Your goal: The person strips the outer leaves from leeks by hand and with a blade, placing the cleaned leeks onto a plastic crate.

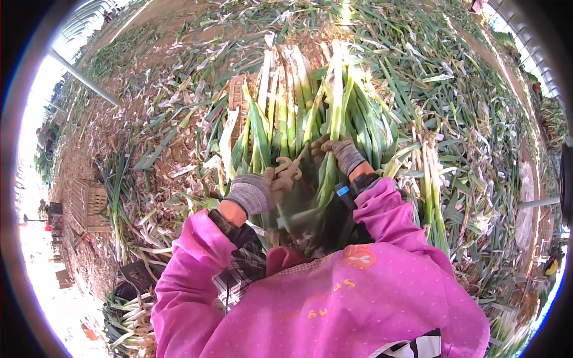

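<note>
My right hand [345,155], in a grey knit glove, is closed round the green part of a long leek [338,89]. Its white stem and roots point away from me, and its leaves hang back toward my lap. My left hand [253,190], gloved too, is just left of it, with its fingers apart and slightly blurred over the leaves. Nothing shows clearly in its grasp. Just beyond both hands lies a row of leeks [291,113], roots at the far end. Blurred leaves partly hide the space between my forearms.
An orange-brown plastic crate [237,98] shows under the row's left side. Another crate [89,206] stands far left. A few leeks [431,173] lie to my right. Cut leaves and peelings [471,131] litter the ground. A pole [83,76] slants at upper left.
</note>
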The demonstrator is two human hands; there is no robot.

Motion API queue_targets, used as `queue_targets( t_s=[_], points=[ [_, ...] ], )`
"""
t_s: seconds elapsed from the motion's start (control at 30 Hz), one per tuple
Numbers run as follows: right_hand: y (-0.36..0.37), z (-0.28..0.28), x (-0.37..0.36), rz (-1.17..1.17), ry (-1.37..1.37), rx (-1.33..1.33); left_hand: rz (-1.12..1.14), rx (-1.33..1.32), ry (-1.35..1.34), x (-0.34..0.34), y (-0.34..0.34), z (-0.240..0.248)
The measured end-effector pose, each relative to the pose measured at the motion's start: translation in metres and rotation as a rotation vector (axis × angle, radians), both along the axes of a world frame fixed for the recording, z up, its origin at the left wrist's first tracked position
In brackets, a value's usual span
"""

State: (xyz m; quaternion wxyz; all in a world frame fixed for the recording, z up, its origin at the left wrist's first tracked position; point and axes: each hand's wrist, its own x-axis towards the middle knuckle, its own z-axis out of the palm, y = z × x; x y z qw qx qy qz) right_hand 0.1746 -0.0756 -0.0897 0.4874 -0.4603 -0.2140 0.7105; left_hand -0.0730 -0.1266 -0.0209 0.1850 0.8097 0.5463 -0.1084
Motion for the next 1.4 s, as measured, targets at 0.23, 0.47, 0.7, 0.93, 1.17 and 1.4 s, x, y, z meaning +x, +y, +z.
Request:
queue_targets(
  t_s=[0.23,0.47,0.7,0.93,1.17,1.4],
  points=[
    [0.018,-0.03,-0.006,-0.105,0.006,-0.039,-0.049,0.136,-0.049,0.015,0.054,-0.004],
    [0.028,-0.038,-0.004,-0.068,0.067,-0.07,-0.082,0.19,-0.066,0.033,0.112,0.002],
    [0.031,-0.046,0.008,-0.026,0.073,-0.082,-0.082,0.204,-0.07,0.066,0.173,0.006],
    [0.026,-0.035,0.005,0.016,-0.072,-0.033,-0.107,0.294,-0.095,0.098,0.236,-0.01],
    [0.047,-0.073,0.003,0.168,-0.564,0.028,-0.283,0.483,-0.082,0.088,0.242,-0.015],
    [0.061,-0.019,-0.057,0.258,-1.396,-0.12,0.045,-0.076,0.089,-0.003,0.11,0.046]
  ],
)
